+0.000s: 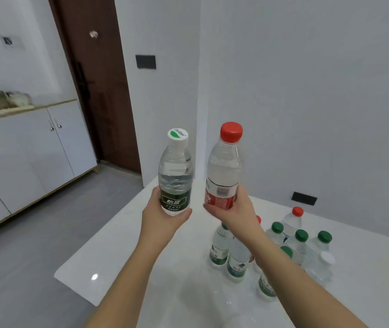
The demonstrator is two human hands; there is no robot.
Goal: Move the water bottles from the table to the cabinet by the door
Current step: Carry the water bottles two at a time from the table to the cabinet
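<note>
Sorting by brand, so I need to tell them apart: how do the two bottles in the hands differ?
The green-label bottle, in the left hand, has a white cap with a green mark; the red-label bottle, in the right hand, has a red cap. The red-label bottle reaches higher than the green-label bottle. Both are clear, near upright and gripped around the label.

Gripped upright at frame centre: clear white-capped, green-labelled plastic bottle (175, 176) in left hand (162, 217), clear red-capped plastic bottle (224, 169) in right hand (234, 211). Lower right: more bottles (301, 239) standing on glossy white table (117, 256). Left: white cabinet (34, 157) beside brown door (101, 91).
</note>
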